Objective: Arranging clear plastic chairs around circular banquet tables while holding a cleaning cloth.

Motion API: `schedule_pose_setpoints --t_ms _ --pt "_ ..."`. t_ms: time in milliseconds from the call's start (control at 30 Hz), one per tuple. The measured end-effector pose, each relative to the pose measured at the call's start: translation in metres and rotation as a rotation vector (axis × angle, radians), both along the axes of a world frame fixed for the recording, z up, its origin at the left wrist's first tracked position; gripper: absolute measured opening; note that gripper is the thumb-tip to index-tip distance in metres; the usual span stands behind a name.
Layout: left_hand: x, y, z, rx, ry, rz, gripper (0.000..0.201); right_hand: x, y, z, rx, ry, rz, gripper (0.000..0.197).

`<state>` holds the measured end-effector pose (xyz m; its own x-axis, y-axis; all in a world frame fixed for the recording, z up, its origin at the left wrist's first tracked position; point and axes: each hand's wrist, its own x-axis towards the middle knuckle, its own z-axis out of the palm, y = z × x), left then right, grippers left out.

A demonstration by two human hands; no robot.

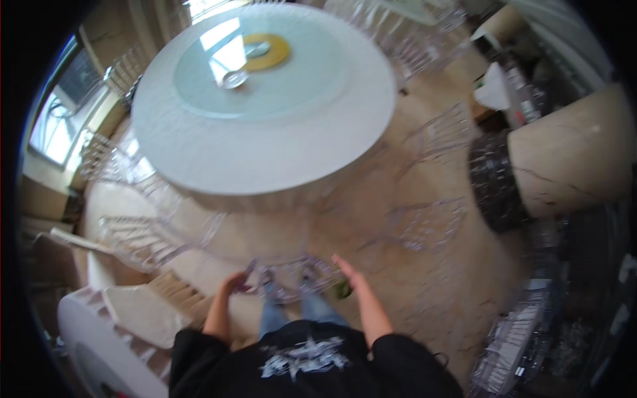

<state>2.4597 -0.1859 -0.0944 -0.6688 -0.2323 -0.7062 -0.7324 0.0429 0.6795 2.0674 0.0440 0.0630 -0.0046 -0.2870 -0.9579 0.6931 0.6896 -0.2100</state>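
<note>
Clear chair: between the hands (286, 273), before the person's legs, well apart from the near edge of the round worktop (265, 159).
Left hand: at the chair's left side (235, 281); blur leaves its grip impossible to tell.
Right hand: fingers straight, grip released, beside the chair's right side (353, 277); contact unclear.
Progress: other chairs (428, 222) already stand around the worktop; handling of this one seems unfinished.
Hard to see: whether its legs touch the floor (424, 292); the worktop's far edge is partly cut off.
</note>
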Motion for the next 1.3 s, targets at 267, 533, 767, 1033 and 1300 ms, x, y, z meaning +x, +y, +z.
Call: schedule_pose_setpoints --t_ms 267,533,767,1033,1300 --pt "-0.101 -0.015 0.041 0.374 -0.539 0.018 0.035 -0.044 -0.007 -0.082 0.107 -0.271 0.355 0.019" --pt "-0.035 0.03 0.037 0.369 -0.404 0.151 0.027 0.008 0.046 -0.06 -0.152 0.035 0.24 0.015" --pt "0.012 0.122 0.038 0.343 -0.464 0.273 0.023 0.032 0.11 -0.044 -0.183 0.005 0.185 0.015" --pt "0.065 0.168 0.028 0.349 -0.48 0.054 0.019 0.065 0.139 -0.015 -0.14 -0.002 0.224 0.015" --pt "0.039 0.163 0.078 0.332 -0.509 0.206 0.017 0.073 0.148 -0.026 -0.191 0.084 0.232 0.018"
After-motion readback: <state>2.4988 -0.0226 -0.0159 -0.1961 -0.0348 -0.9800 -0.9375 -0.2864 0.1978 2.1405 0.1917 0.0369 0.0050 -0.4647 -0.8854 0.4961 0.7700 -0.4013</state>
